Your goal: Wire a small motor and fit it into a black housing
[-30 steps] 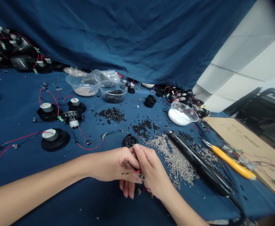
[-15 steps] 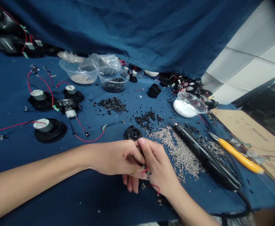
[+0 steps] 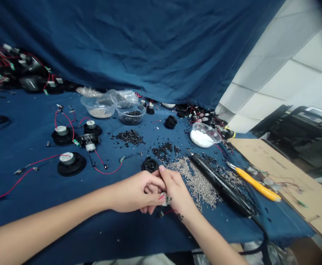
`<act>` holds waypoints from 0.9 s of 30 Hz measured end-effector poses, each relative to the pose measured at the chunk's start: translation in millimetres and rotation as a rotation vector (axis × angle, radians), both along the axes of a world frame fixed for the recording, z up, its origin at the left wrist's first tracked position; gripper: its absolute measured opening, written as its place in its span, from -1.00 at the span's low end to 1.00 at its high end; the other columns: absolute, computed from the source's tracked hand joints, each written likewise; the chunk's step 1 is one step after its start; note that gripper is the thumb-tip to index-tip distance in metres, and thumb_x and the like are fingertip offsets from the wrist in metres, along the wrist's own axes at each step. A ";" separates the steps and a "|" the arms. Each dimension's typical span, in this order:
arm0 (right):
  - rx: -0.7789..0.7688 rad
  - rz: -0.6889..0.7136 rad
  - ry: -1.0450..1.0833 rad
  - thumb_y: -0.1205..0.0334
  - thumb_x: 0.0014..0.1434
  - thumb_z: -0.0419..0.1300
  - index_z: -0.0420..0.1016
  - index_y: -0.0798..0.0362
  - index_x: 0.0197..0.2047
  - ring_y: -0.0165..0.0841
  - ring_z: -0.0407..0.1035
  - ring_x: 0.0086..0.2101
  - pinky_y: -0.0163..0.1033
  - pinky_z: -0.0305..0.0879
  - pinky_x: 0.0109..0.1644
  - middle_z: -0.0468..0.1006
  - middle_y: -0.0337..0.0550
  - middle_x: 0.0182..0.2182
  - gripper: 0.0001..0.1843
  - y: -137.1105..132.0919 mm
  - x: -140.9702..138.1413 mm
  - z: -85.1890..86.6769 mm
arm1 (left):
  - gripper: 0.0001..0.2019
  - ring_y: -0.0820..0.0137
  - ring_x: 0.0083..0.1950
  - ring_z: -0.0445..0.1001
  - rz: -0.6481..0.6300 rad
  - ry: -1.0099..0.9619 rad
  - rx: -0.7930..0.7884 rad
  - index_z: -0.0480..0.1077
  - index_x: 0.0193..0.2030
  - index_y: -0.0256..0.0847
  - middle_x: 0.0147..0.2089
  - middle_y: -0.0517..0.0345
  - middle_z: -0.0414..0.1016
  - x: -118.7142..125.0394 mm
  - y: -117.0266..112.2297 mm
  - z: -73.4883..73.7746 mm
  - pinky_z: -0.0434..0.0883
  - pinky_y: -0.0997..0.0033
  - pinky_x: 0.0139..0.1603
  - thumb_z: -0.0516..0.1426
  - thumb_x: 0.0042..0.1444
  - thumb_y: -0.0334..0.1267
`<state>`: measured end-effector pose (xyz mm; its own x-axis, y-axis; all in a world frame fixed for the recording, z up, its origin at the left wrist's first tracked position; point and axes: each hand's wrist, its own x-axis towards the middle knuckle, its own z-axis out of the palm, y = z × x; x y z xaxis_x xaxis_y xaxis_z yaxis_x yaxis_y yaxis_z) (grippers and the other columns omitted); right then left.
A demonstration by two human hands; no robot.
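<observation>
My left hand [image 3: 135, 193] and my right hand [image 3: 176, 187] meet low in the middle of the view, their fingers overlapping. A small circuit board with a red wire [image 3: 165, 199] is pinched by the left thumb and fingers, against the right palm. Closed, the right hand has its thumb pressed on its fingers; what lies between them is hidden. A short red wire with small end pieces [image 3: 161, 213] hangs below the hands. Just beyond the fingertips is a black round plastic part [image 3: 149, 164]; whether the right fingers touch it I cannot tell.
Silver screws [image 3: 196, 180] lie right of my hands, beside a black electric screwdriver [image 3: 221, 186] and yellow-handled tool [image 3: 257, 184]. Black screws [image 3: 130, 137] and clear bowls [image 3: 130, 113] are farther back. Motors on black bases [image 3: 71, 163] stand left. A bowl of white material [image 3: 203, 137] sits right.
The camera view has shifted, so the table's things appear lower and closer together. Both hands stay joined, with the left thumb still at the small board.
</observation>
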<state>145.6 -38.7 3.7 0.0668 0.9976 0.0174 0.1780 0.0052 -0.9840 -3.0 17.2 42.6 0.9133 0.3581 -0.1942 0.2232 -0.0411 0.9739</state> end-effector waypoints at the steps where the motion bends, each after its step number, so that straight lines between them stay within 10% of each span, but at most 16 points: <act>1: 0.003 -0.023 0.001 -0.15 0.38 -0.02 0.35 0.10 -0.50 -0.39 0.29 -0.53 -0.35 0.15 -0.43 0.39 -0.24 -0.59 -0.43 0.0 -0.9 -1.8 | -0.87 0.56 -0.61 0.26 0.107 -0.039 0.016 0.41 -0.30 -0.28 -0.58 0.28 0.36 0.1 -2.4 -2.5 0.28 0.61 -0.54 0.11 0.18 -0.27; 8: 0.050 -0.122 -0.031 -0.09 0.41 -0.07 0.22 0.06 -0.54 -0.43 0.18 -0.61 -0.34 0.07 -0.49 0.26 -0.29 -0.67 -0.44 -2.3 -4.9 -4.6 | -0.86 0.48 -0.45 0.36 0.746 -0.286 0.204 0.31 -0.22 -0.18 -0.42 0.26 0.36 26.8 -12.9 -22.7 0.30 0.52 -0.41 0.02 0.28 -0.18; 15: 0.145 -0.209 -0.028 0.05 0.37 0.00 0.30 0.08 -0.39 -0.37 0.22 -0.46 -0.32 0.11 -0.38 0.33 -0.28 -0.53 -0.64 -7.4 -5.3 2.3 | -0.83 0.34 -0.13 0.40 0.859 -0.303 0.281 0.33 -0.15 -0.18 -0.14 0.10 0.41 59.2 -24.0 -26.0 0.32 0.42 -0.17 -0.05 0.31 -0.25; 27: 0.132 -0.218 -0.022 0.05 0.39 -0.03 0.47 0.15 -0.25 -0.34 0.33 -0.39 -0.32 0.15 -0.38 0.48 -0.15 -0.38 -0.61 -9.8 -8.9 6.1 | -0.80 0.37 -0.18 0.44 0.765 -0.329 0.249 0.38 -0.18 -0.20 -0.21 0.15 0.47 57.3 -21.3 -27.7 0.33 0.42 -0.13 -0.03 0.32 -0.21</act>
